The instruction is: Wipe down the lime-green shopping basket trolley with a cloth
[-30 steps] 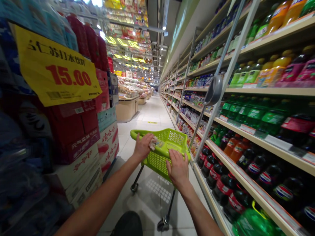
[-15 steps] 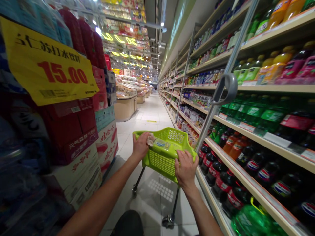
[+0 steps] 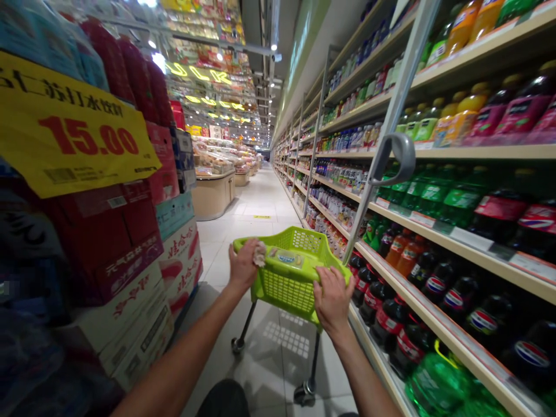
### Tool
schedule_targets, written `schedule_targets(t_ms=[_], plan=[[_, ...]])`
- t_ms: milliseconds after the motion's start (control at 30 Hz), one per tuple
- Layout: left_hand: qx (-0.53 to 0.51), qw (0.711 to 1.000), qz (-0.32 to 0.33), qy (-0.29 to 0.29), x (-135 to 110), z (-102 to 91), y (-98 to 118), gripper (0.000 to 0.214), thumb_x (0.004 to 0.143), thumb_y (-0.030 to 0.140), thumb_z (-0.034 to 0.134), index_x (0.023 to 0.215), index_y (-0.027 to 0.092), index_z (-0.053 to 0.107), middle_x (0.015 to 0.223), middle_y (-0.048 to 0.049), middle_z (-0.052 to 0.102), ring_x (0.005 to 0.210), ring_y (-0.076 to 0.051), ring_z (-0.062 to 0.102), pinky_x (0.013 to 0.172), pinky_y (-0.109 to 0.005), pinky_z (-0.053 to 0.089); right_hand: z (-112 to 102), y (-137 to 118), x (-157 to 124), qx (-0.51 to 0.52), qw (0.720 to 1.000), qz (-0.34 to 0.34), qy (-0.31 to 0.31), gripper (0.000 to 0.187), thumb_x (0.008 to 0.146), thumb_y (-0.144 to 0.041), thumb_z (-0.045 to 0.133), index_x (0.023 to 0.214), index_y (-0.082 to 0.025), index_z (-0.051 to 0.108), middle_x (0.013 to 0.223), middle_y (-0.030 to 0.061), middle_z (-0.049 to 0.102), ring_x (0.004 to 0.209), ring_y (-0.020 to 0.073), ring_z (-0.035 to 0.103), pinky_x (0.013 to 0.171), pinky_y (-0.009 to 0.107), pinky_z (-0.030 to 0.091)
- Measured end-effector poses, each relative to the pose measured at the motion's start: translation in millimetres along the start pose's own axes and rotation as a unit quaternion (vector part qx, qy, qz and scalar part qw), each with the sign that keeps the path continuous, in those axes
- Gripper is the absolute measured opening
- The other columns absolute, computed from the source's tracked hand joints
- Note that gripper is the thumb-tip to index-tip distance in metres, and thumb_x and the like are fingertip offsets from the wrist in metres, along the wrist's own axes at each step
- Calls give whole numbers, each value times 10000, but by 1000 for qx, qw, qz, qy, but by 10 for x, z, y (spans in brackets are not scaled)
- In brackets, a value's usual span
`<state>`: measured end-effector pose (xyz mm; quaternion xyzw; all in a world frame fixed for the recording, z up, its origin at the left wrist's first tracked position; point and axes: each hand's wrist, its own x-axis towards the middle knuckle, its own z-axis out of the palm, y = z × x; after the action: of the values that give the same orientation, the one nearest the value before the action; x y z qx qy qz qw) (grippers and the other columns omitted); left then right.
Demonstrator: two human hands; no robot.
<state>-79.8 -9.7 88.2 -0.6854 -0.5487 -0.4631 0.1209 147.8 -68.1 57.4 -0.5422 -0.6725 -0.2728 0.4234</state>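
A lime-green wheeled shopping basket (image 3: 299, 240) stands in the aisle right in front of me. My left hand (image 3: 242, 265) is closed over the near left corner of its rim, with a small crumpled whitish scrap (image 3: 260, 253) pressed under the fingers. My right hand (image 3: 332, 300) grips the near right corner of the rim, fingers curled over the edge. The basket's grey pull handle (image 3: 393, 159) sticks up to the right, against the shelving.
Soda bottles (image 3: 438, 289) fill long shelves on the right. On the left are stacked red and white cartons (image 3: 143, 255) with a yellow 15.00 price sign (image 3: 73, 139). The tiled aisle (image 3: 260, 208) runs ahead to a wooden display counter (image 3: 212, 194).
The basket and I have rolled forward along the aisle. My right hand shifted from the middle of the rim to its right corner and closed on it. My left hand kept its grip.
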Motion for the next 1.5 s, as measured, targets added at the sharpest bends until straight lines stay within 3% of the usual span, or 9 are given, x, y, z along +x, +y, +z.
schedule_targets(t_ms=[133,200,333,533,733,967,1167,1367,1500], plan=[[-47,982,173,-59,-134,122,411,376,795,178,387,1155,220,489,1237,-64,534,1143,-187,477,1066,-488,45,-19,-25,5,7,1000,-5,-3,310,835,-270,407,1100,-190,548,1058,47,624,1065,216,467,1005,473,93],[-52,983,163,-62,-96,111,431,369,799,177,383,1147,219,498,1223,-67,546,1134,-191,485,1064,-497,36,-46,-46,11,11,1000,5,-11,307,837,-254,398,1095,-189,551,1070,46,621,1073,213,463,1007,464,102],[-25,999,8,-42,52,64,392,350,780,165,393,1100,194,532,1157,-89,589,1095,-230,515,1039,-558,83,-70,-100,21,20,999,19,-16,305,844,-248,384,1088,-180,555,1073,53,621,1077,215,462,1013,468,95],[-78,969,172,-158,-50,150,876,381,777,165,408,1140,224,505,1242,-59,530,1168,-190,450,1060,-520,48,-19,-108,1,14,1000,7,0,351,837,-238,359,1131,-126,516,1069,107,606,1049,224,473,1003,480,132],[-43,995,10,-90,55,60,584,364,775,163,395,1112,220,522,1195,-83,564,1119,-223,495,1030,-569,85,2,-85,-14,37,999,25,3,511,835,-235,348,1324,-105,278,1079,118,587,1056,216,468,1001,497,159],[-72,965,239,-86,-251,161,858,348,820,199,386,1145,222,509,1245,-76,526,1177,-188,444,1072,-460,23,-6,-74,-32,43,999,18,6,549,828,-213,326,1353,-101,211,1103,121,575,1059,224,463,1001,501,165],[-12,997,77,13,-165,67,310,352,831,226,372,1160,181,488,1217,-114,543,1152,-230,471,1040,-515,100,-28,-56,-30,37,999,17,-11,500,844,-223,337,1327,-112,274,1100,108,585,1077,209,456,1009,486,150],[-35,968,246,-21,-303,116,518,348,843,231,383,1176,203,480,1237,-82,533,1186,-184,437,1072,-454,63,-9,-73,-31,18,1000,18,2,405,854,-233,334,1234,-121,417,1085,108,591,1069,211,464,1007,477,155],[-3,988,155,3,-196,60,231,350,839,226,377,1173,198,476,1230,-104,535,1154,-200,471,1057,-478,65,-31,-55,-27,19,1000,11,-16,404,855,-232,322,1235,-139,421,1107,104,583,1079,207,462,1009,468,154]])
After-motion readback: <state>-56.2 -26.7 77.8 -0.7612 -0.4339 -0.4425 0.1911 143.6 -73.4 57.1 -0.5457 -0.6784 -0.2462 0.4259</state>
